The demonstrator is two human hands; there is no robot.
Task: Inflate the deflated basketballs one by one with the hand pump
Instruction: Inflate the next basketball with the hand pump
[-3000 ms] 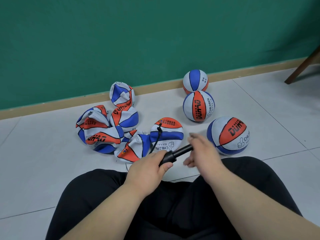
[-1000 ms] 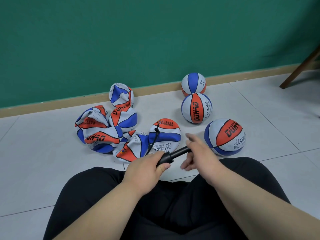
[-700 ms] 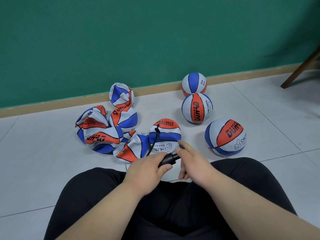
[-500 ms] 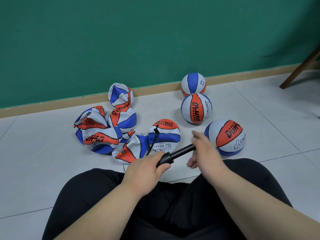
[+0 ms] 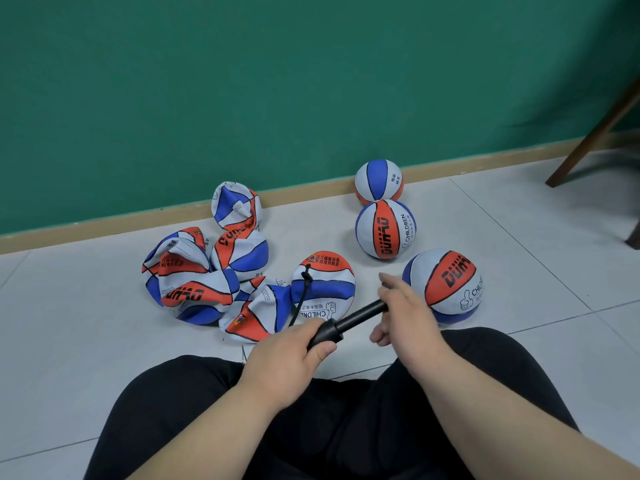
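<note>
Back out comes the rod of the hand pump (image 5: 346, 322). A short while ago the right hand (image 5: 403, 308) was pushed in close to the left hand (image 5: 284, 355), and now the two are apart again. The left hand is wrapped tight round the pump's fat black body. The right hand holds the handle end, which is hidden under its fingers.

A thin black hose (image 5: 300, 296) runs from the pump up to the half-full basketball (image 5: 327, 289). This ball lies on the floor (image 5: 86, 323), just past the knees, and it is the one being pumped now. It looks not quite round yet, so the next move is likely a firm push in, straight along the rod.

Flat basketballs (image 5: 194, 289) wait on the left. Three round basketballs (image 5: 446, 285) sit on the right.
</note>
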